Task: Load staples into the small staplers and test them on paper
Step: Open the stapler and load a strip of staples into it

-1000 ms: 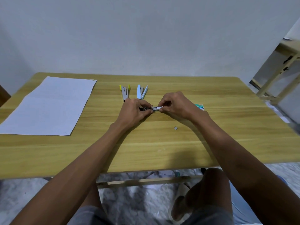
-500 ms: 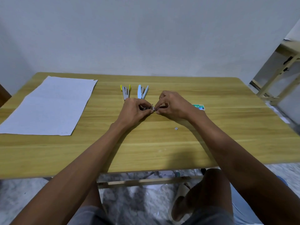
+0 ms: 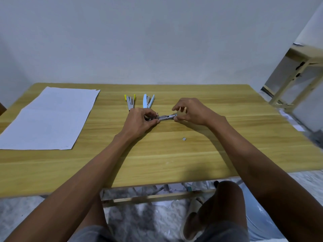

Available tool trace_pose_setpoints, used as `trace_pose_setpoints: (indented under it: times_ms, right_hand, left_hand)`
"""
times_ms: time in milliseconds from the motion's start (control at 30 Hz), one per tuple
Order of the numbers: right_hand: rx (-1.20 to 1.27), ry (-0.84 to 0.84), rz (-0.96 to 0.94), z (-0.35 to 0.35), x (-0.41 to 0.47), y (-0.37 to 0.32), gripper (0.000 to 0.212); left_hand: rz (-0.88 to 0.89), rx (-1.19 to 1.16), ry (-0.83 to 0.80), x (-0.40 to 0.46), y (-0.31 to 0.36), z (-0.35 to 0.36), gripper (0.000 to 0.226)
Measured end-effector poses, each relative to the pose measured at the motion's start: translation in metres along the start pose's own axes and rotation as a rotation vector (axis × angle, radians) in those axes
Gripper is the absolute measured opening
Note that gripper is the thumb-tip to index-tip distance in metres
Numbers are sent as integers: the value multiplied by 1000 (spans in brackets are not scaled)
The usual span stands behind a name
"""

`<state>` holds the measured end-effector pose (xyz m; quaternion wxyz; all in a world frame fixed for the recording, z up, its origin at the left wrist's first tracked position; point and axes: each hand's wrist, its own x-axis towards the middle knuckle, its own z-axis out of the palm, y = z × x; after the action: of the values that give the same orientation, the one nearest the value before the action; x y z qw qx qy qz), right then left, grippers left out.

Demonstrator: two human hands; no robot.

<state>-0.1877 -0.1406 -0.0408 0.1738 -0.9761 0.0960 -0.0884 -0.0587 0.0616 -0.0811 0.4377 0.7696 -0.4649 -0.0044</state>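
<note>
A small stapler (image 3: pixel 167 117) lies opened flat between my hands at the table's middle, its metal staple channel showing. My left hand (image 3: pixel 139 122) grips its left end. My right hand (image 3: pixel 191 111) pinches its right tip with thumb and forefinger, the other fingers spread. Behind my hands lie a yellow stapler (image 3: pixel 130 101) and a light blue stapler (image 3: pixel 148 101), both splayed open. A small piece of staples (image 3: pixel 184 139) rests on the wood nearer to me. A large white paper sheet (image 3: pixel 50 117) covers the table's left part.
The wooden table (image 3: pixel 227 154) stands against a pale wall. A light wooden frame (image 3: pixel 295 79) stands to the right of the table. My knees and a sandal show below the front edge.
My right hand drew to the right, away from the left, so the stapler's metal channel now shows between them. The view shifted slightly and the green staple box is hidden behind my right hand.
</note>
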Motion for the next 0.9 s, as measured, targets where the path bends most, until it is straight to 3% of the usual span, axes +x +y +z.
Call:
trace_pose_setpoints:
  times_ms: [133,300,667,900]
  right_hand:
    - [94,-17,7,14,0,1,19]
    - [182,-12,30,14,-1,2,16]
    - [278,6,45,15,-3,3,13]
    - [235,3,74,13,-3,-1,14]
  left_hand:
    - [30,-34,-1,-1,3,-1,34]
    - [3,-165,36,-1,3,1,28]
    - [431,377,-120,8,5,20,28]
    - [351,462,-154,5,4,15,35]
